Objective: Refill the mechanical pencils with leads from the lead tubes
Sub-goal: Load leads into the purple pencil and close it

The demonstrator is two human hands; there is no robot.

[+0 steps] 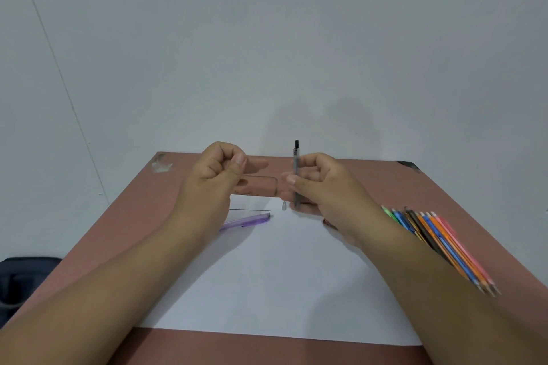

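Right hand pinching grey mechanical pencil upright; left hand curling round clear lead tube; purple pencil lying on paper

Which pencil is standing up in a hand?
The grey mechanical pencil, held upright in the right hand. The coloured pencils all lie flat on the table.

you're at a plain desk setup, looks like a home or study corner, can't tell which. reddish-brown table pushed against a bare pale wall. white paper sheet on it, a row of coloured mechanical pencils at your right, a purple one at your left. dark bag sits low at far left.
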